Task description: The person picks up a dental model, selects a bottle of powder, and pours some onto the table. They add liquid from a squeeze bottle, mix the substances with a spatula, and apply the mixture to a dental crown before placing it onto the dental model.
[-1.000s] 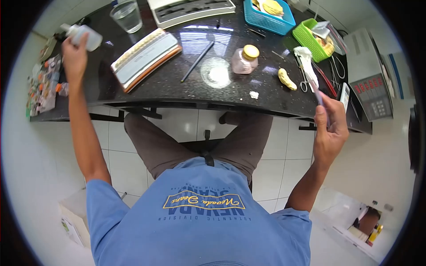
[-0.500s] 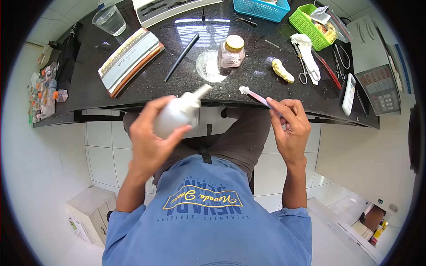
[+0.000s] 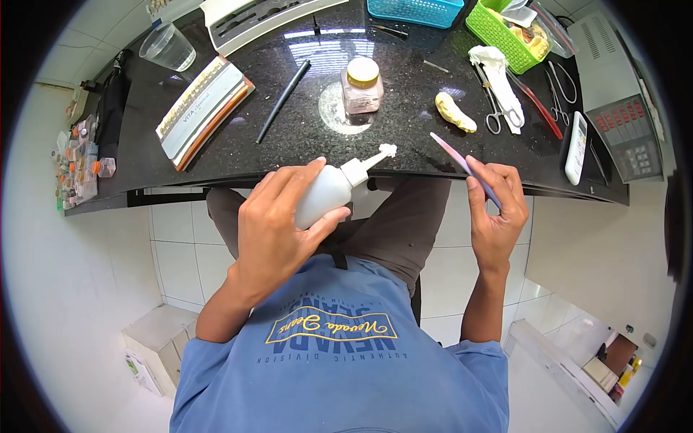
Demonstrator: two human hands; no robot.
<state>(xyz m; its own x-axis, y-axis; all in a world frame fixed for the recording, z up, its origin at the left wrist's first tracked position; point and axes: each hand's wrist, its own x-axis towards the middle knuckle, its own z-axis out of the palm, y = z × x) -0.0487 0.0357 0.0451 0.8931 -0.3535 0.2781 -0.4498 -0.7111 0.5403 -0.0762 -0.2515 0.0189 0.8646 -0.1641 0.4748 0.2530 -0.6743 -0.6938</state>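
My left hand (image 3: 278,216) is wrapped round a white squeeze bottle (image 3: 323,196), tilted so its nozzle points up and right. A small white clump (image 3: 388,150) sits at the nozzle tip. In my right hand (image 3: 498,206) is a thin pink and purple stick (image 3: 462,160), pinched between thumb and fingers, its bare tip pointing up and left, apart from the nozzle. Beyond the bottle, a jar (image 3: 362,88) with a yellow lid stands beside a white powdery patch (image 3: 333,114). A yellowish curved piece (image 3: 455,113) lies on the black table (image 3: 404,141).
On the left are a shade guide box (image 3: 202,112), a dark pen (image 3: 284,101) and a clear cup (image 3: 170,49). To the right lie scissors (image 3: 491,108) on white tissue, a red-handled tool (image 3: 538,108), a green basket (image 3: 505,43) and a white handset (image 3: 576,148).
The bottle has moved right in my left hand. The white clump, earlier on the stick's tip, is now on the nozzle. My right hand has shifted right with the stick.
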